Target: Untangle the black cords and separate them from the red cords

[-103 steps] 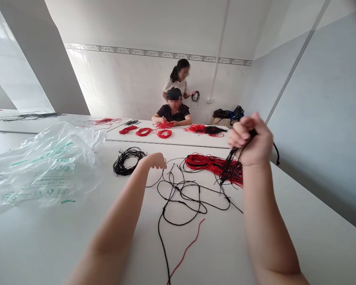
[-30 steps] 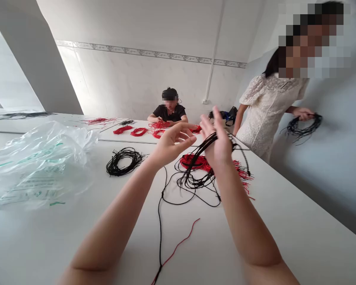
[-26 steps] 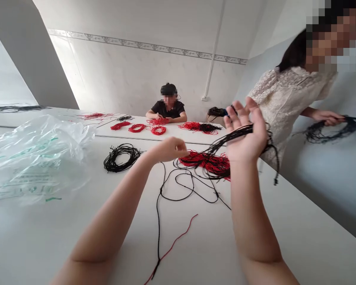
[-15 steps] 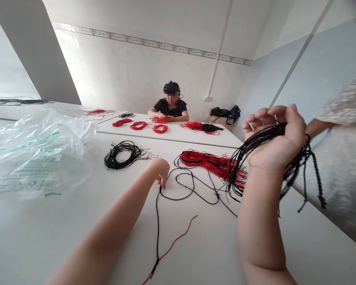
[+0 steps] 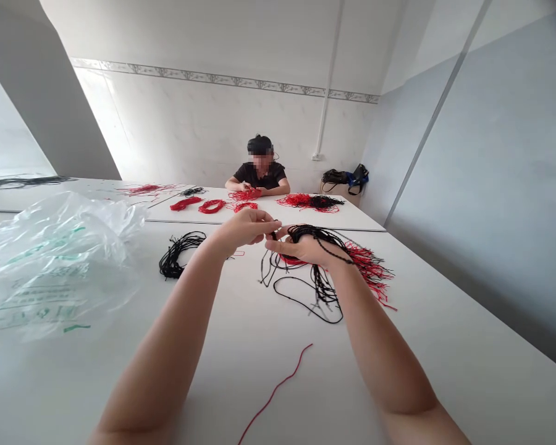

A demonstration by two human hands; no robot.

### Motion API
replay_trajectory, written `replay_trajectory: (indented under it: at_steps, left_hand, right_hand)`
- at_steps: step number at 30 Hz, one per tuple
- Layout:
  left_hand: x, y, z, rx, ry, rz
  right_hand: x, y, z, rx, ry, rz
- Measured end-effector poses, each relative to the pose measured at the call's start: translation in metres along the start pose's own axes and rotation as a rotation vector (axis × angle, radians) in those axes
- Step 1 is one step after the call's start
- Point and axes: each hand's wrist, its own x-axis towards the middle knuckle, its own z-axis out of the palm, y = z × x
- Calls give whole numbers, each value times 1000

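My left hand (image 5: pixel 248 230) is closed in a pinch on the end of a black cord, right by the fingertips of my right hand. A bundle of black braided cords (image 5: pixel 324 233) hangs over my right hand (image 5: pixel 301 248), running across the palm and down past the wrist. The thumb and fingers of that hand close in on the same cord. A black cord loop (image 5: pixel 308 281) trails onto the table below. Behind the right wrist lies a bundle of red and black cords (image 5: pixel 368 266), partly hidden. One loose red cord (image 5: pixel 276 388) lies between my forearms.
A crumpled clear plastic bag (image 5: pixel 60 266) covers the table's left side. Beyond my left forearm sits a black cord coil (image 5: pixel 171 258). Across the table, a person (image 5: pixel 262 176) handles red cords, with red coils (image 5: pixel 212 206) and a red-black pile (image 5: pixel 308 202) nearby.
My right hand has come down and left with the black cords. My left hand has lifted a black cord from the table to meet it. The red cord now lies apart from the black one.
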Motion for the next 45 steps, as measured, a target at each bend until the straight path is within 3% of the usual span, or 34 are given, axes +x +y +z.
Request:
replay_trajectory:
  at_steps: [3, 5, 7, 9, 10, 12, 14, 18, 22, 25, 28, 32, 37, 41, 45]
  left_hand:
    - [-11, 15, 5, -16, -12, 12]
    - [-13, 19, 7, -2, 52, 22]
    - [-9, 20, 12, 33, 196, 19]
    - [0, 16, 21, 150, 244, -29]
    - [5, 12, 27, 239, 173, -51]
    - [15, 4, 44, 405, -87, -62]
    - [23, -5, 65, 471, -267, -31]
    - [28, -15, 109, 500, -316, 8]
    - [16, -11, 160, 446, -370, 112]
    - [6, -6, 195, 467, -280, 75]
    - [5, -10, 209, 507, -259, -5]
    - [20, -25, 191, 491, -359, -81]
    - [43, -42, 146, 358, -452, -156]
    - [50, -37, 105, 155, -343, -115]
    - [40, -17, 63, -76, -126, -55]
  right_hand:
    - [1, 3, 5, 43, 51, -40]
    - [2, 11, 2, 163, -4, 102]
    - [4, 22, -6, 344, -4, 222]
    - [7, 33, -21, 543, 193, 221]
    - [6, 38, -30, 637, 335, 198]
    - [2, 45, -50, 843, 589, 166]
    - [-7, 48, -71, 1091, 693, 115]
    - [-33, 44, -103, 1416, 793, -218]
    - [-53, 35, -117, 1436, 750, -504]
    - [-58, 31, -119, 1430, 578, -659]
    - [-60, 28, -118, 1485, 402, -721]
    - [-63, 20, -117, 1350, 402, -690]
    - [-58, 9, -105, 917, 517, -398]
    - [-43, 13, -87, 805, 365, -182]
    - [-23, 30, -67, 678, 151, 15]
